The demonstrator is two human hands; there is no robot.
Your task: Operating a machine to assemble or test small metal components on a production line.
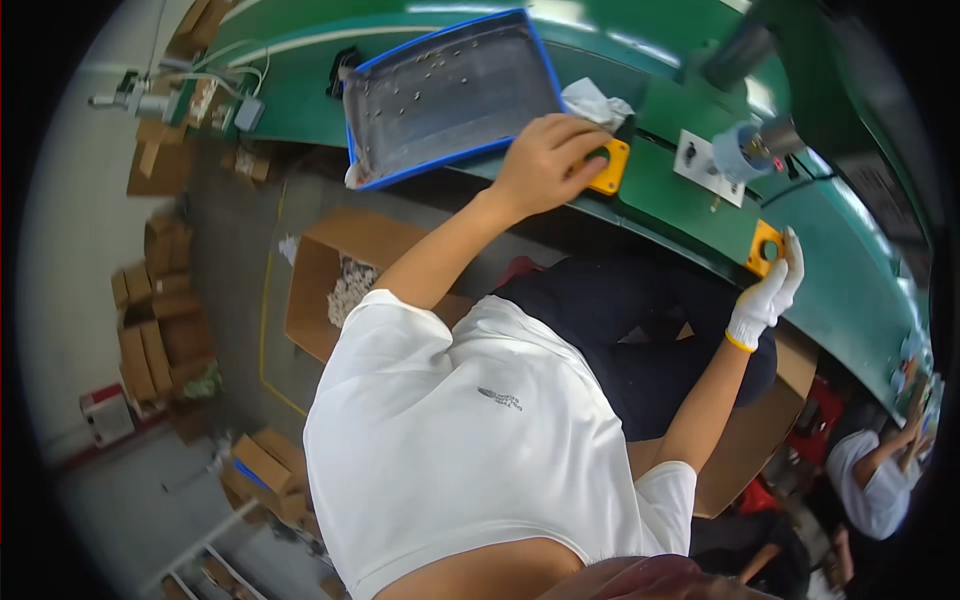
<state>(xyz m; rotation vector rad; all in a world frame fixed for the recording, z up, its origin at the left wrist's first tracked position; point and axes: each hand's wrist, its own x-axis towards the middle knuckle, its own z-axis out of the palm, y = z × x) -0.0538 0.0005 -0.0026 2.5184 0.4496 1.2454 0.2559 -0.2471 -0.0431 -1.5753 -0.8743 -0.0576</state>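
Note:
My bare left hand (550, 165) reaches over a yellow button box (614, 170) at the bench edge. Its fingers are stretched and apart, lying over or beside the box's dark button. My right hand (770, 292) wears a white glove with a yellow cuff. With straight fingers, it rests against a second yellow button box (764, 246) with a dark green button. Between the boxes, a white plate (692, 160) lies on the green bench, beside a machine head with a translucent bluish cup (738, 152). Neither hand visibly holds anything.
A blue-rimmed tray (450, 100) with scattered small pieces sits left on the bench, partly over its edge. Crumpled white paper (596, 103) lies beside it. A cardboard box (312, 285) of pale pieces stands below left. Another person (868, 480) sits far right.

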